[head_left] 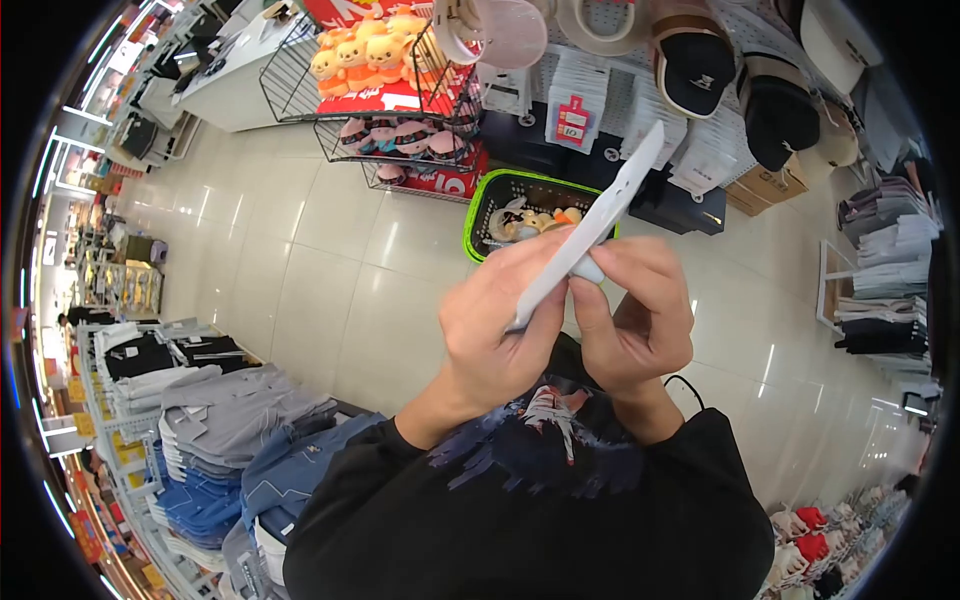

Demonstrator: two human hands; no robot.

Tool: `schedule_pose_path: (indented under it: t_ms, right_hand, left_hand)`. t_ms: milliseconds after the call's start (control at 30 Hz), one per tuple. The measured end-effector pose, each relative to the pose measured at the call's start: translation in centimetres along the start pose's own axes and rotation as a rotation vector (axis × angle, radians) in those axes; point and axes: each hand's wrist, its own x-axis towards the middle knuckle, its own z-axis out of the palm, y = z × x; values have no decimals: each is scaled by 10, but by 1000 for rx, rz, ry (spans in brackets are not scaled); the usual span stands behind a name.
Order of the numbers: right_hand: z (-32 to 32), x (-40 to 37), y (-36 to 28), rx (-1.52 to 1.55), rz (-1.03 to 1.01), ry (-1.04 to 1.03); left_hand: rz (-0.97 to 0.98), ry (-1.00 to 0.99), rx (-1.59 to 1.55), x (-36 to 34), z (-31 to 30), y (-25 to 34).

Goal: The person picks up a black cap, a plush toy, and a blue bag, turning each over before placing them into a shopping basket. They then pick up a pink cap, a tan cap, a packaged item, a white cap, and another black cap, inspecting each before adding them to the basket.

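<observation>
My left hand is closed round the lower part of a thin white flat package, seen almost edge-on and tilted up to the right. Small holes show near the package's upper end. Fingers of my right hand pinch a small, pale, rounded piece against the package's right side; its exact kind I cannot make out. Beyond my hands, a black basket with a bright green rim stands on the floor, with small plush toys and a clear-wrapped item inside.
Ahead, a pegboard display carries white packets and caps. Wire baskets of plush toys stand ahead to the left. Folded shirts fill a rack at the left, and stacked clothes stand at the right. Tiled floor lies between.
</observation>
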Motion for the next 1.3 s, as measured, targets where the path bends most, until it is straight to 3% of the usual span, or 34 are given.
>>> schedule_pose_path:
  t_ms: [33,100,167,333,400,600,733,867,967,1033,1067,1167,1200,1267,1300]
  right_hand:
    - [7,-2,-2,64,31,23]
    - [13,-3,-8,127,63,39]
    - [15,-2,-15,285,234,10]
    - [17,9,-27,467,363,-30]
    - [16,15,-35,654,658,9]
    - [5,9,-16,339,470,-54]
    - [-2,4,-19,174,622,-3]
    - [-11,3,-18,67,645,-37]
    - [-15,0,-11,-92,490,-61]
    - [-16,-1,-8,-25,353,165]
    - [-17,0,-9,-19,353,160]
    - [-23,6,-4,-48,78,-2]
    - [-23,7,1,-41,75,-7]
    - [-22,6,8,-199,-79,-216]
    - [-18,4,9,-218,-65,-196]
  left_hand:
    - [-3,7,1,0,-6,-4]
    - [170,-32,81,2,-17,-13]
    - [168,-64,35,3,-27,-11]
    - [187,-134,-98,3,-39,-15]
    - [129,-131,-217,1,-37,-17]
    - [-96,-129,-392,-11,-13,-13]
    - [-163,-182,-367,-14,-2,-19]
    - [-226,-120,-375,-13,8,-21]
    - [-265,-70,-330,-15,9,-22]
    - [-389,7,-441,-12,9,-17]
    - [-389,13,-437,-10,8,-15]
    - [-451,51,-431,-10,7,-12]
    - [-448,45,-399,-12,5,-13]
    - [-444,50,-363,-13,2,-14]
    - [-447,41,-328,-14,-1,-14]
